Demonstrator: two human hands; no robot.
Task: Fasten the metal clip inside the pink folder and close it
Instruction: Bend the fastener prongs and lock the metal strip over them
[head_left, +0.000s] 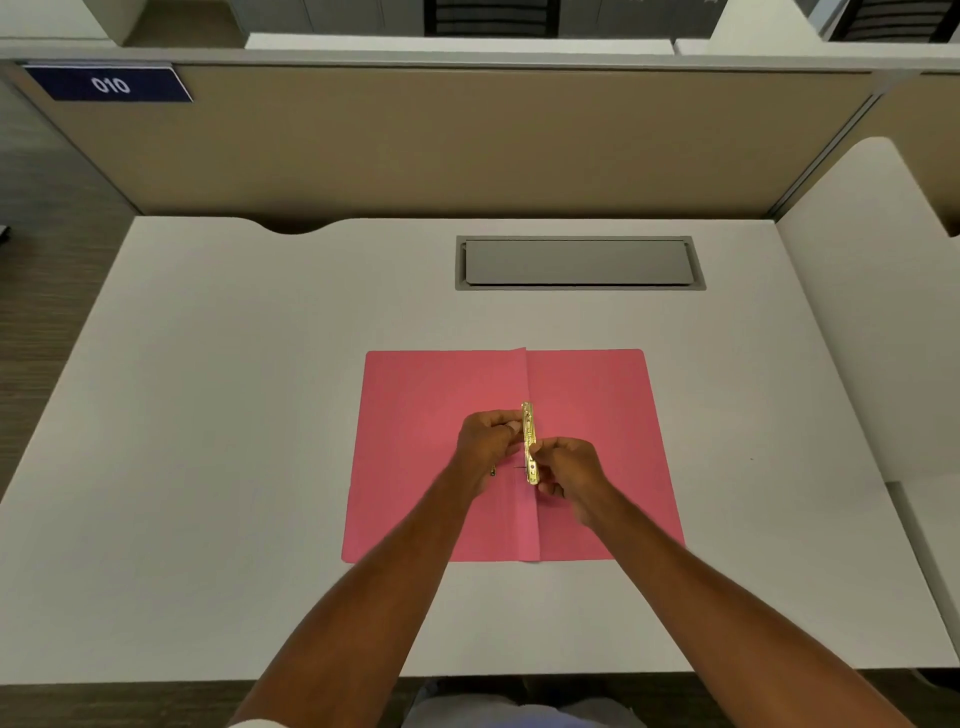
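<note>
Head view: the pink folder lies open at the desk's centre. Over its spine both hands pinch the gold metal clip, the left hand from 9 o'clock, the right hand from 3 o'clock. At 11 o'clock a blue sign on the partition reads "010".

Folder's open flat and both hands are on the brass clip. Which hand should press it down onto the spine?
Right, probably. The right hand grips the metal clip at its near end, on the pink folder spine; the left hand steadies it higher up.
</note>
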